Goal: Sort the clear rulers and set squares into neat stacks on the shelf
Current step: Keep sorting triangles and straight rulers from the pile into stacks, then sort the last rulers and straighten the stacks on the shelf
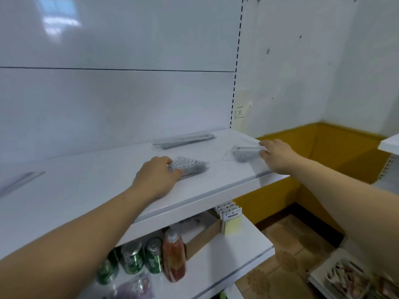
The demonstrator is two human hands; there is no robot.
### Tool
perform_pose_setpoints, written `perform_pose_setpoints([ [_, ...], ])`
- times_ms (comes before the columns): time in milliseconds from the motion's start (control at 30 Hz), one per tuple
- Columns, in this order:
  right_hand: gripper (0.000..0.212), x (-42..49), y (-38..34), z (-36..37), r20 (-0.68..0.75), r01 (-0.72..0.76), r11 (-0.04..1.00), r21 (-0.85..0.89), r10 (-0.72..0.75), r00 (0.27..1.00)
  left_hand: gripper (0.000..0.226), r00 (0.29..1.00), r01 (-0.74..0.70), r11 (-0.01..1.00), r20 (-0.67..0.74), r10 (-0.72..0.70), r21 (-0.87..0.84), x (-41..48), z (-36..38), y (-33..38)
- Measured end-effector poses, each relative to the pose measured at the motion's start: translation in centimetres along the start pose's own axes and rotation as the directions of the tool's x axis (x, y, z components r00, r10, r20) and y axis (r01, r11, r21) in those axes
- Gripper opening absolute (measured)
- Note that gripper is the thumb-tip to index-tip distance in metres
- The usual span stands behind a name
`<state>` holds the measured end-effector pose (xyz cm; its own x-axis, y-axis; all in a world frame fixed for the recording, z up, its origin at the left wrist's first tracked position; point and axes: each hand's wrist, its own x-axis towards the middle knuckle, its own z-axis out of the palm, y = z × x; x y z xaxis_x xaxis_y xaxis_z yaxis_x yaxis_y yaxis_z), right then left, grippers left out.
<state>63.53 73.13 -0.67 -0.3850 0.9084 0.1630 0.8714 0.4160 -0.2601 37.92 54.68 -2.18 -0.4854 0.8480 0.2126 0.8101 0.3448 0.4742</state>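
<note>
Mid-gathering, a set square stack point(191, 166) is gripped by the left hand point(157, 175) and a clear ruler point(248, 149) pinched by the right hand point(278, 155); squaring-up is likely needed next.

We are in a small shop. We stand at white metal shelving: a glossy back panel point(108, 93), a slotted upright point(237, 50) beside it, and flat shelves one above the other. Goods lie sorted by kind: clear rulers point(183, 140) and set squares point(192, 166) on the upper shelf point(86, 190); green cans point(153, 258), a bottle point(173, 257), note pads point(232, 221) and a cardboard box point(203, 236) on the lower shelf point(237, 255). A second unit point(388, 143) shows at the right edge, with packets point(345, 275) low down. The floor point(287, 251) is tiled; the wall point(302, 61) is white above a yellow band point(334, 147).
</note>
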Motion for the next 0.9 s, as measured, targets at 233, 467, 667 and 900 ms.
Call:
perform_pose_setpoints([
  [233, 0.049, 6.1, 2.6, 0.3, 0.237, 0.129, 0.989, -0.066, -0.11, 0.965, 0.041, 0.999, 0.04, 0.999, 0.019, -0.041, 0.036, -0.3, 0.0, 1.5],
  [467, 0.056, 7.1, 1.1, -0.8, 0.27, 0.234, 0.972, 0.0, -0.225, 0.936, 0.075, 0.987, 0.145, 0.988, 0.063, -0.148, 0.06, 0.1, -0.8, 2.0],
  [667, 0.061, 5.7, -8.6, -0.7, 0.248, 0.439, 0.898, 0.014, -0.428, 0.869, 0.073, 0.981, 0.178, 0.977, 0.059, -0.186, 0.112, -2.5, -3.6, -0.9],
  [900, 0.063, -0.2, -26.2, 1.8, 0.255, 0.639, 0.763, 0.095, -0.64, 0.725, 0.071, 0.944, 0.329, 0.907, -0.076, -0.321, 0.261, -10.8, -11.7, -11.5],
])
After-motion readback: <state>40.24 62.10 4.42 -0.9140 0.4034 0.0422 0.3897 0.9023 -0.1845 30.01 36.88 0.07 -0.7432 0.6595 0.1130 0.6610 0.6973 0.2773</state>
